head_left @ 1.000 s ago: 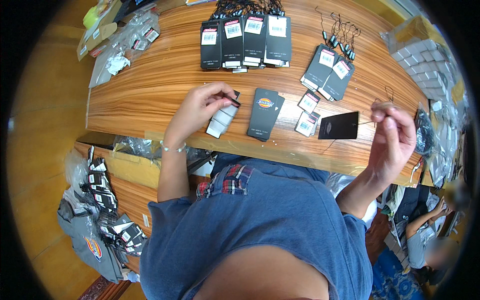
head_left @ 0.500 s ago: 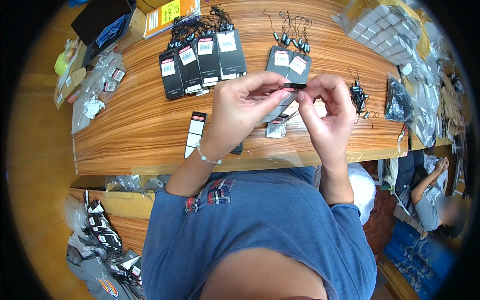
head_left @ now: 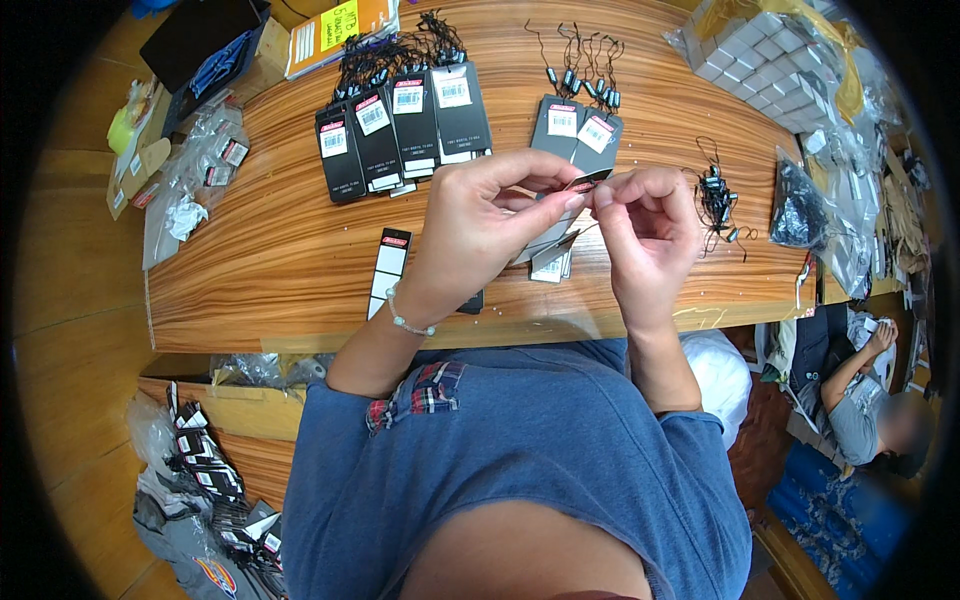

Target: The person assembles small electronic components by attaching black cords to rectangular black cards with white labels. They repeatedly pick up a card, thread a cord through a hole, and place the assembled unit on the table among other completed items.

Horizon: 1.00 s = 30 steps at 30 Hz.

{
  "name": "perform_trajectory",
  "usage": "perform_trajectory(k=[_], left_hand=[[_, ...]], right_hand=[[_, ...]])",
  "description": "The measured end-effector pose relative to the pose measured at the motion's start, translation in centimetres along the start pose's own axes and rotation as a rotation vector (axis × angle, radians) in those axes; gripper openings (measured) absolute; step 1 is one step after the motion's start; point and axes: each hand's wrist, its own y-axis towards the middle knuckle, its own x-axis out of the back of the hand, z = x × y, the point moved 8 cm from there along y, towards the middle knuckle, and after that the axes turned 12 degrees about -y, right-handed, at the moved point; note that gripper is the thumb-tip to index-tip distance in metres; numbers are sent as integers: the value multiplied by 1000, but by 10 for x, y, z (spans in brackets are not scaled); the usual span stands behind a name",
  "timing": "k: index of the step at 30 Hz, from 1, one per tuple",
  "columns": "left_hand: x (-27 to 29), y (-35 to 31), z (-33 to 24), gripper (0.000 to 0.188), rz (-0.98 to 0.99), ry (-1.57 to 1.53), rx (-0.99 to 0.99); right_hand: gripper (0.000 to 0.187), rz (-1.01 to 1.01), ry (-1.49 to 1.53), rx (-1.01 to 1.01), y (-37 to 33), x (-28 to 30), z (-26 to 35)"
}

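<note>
My left hand (head_left: 485, 215) pinches a dark hang tag (head_left: 590, 180) near its top end, between thumb and fingers. At that same end the fingertips of my right hand (head_left: 652, 215) are pressed together on a thin black string (head_left: 586, 232), mostly hidden by the fingers. Whether the string passes through the tag's hole I cannot tell. Below the hands lie small white barcode labels (head_left: 548, 270). Left of my left wrist is a narrow black tag (head_left: 390, 262) with white panels. Two strung tags (head_left: 598, 140) with barcode stickers lie just beyond my hands.
Overlapping stacks of strung tags (head_left: 415, 130) lie at the back left. Loose black strings (head_left: 716, 195) are heaped right of my hands, before a bag of black strings (head_left: 797, 210). White boxes (head_left: 755, 60) stand at the far right. Another person (head_left: 858, 410) is at the right edge.
The held tag has tilted, its top end now slanting up to the right. My right hand has shifted slightly left, still pinching close to the tag.
</note>
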Motion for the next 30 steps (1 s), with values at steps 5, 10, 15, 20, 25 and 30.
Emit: perform_trajectory(k=[5,10,15,20,25,30], left_hand=[[-6,-2,-11,15,48,150,-105],[-18,-7,-40,16,123,548,-596],[-29,-15,-51,18,172,872,-860],[-35,-20,-48,14,229,916,-919],[-18,-24,-33,16,213,837,-870],[-11,-16,-16,19,198,801,-768]], right_hand=[[13,94,371,-208,2,-5,-17],[20,153,241,-274,5,-4,-12],[14,252,299,-368,5,-5,-17],[8,56,402,-324,8,6,-35],[9,3,713,-198,30,28,-37],[11,287,1029,-223,27,-5,-25]])
